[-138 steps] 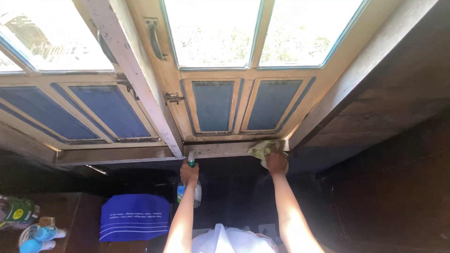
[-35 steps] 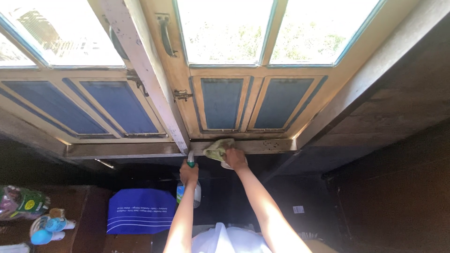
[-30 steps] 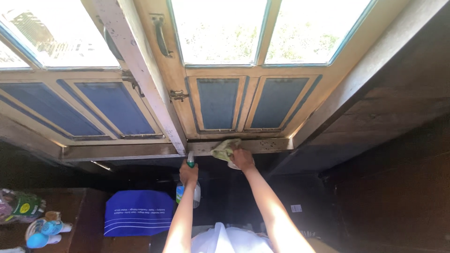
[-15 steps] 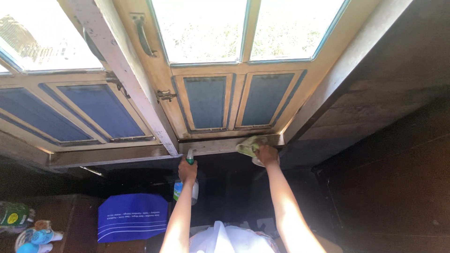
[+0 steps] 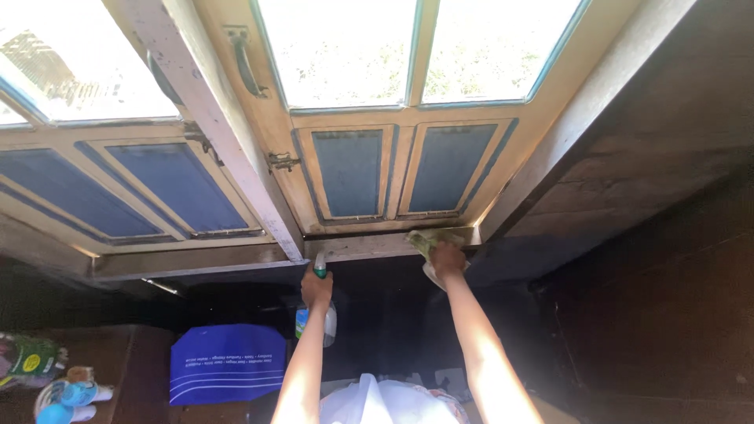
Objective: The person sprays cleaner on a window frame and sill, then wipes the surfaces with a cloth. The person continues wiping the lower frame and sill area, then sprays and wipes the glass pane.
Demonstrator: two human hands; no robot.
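wiping the sill, right end reached

the right hand [image 5: 448, 257] presses a yellow-green cloth [image 5: 428, 239] flat on the wooden sill [image 5: 369, 245], near its right end. the left hand [image 5: 316, 289], below the sill's middle, grips a spray bottle [image 5: 323, 314]. the sill's left part looks dull, seemingly unwiped.

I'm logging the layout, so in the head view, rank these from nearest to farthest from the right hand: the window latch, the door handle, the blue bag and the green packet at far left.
From the right hand on the cloth:
1. Window latch, up and left on the frame.
2. Blue bag, lower left; too close to call with the next.
3. Door handle, top, upper left.
4. Green packet, far left edge.
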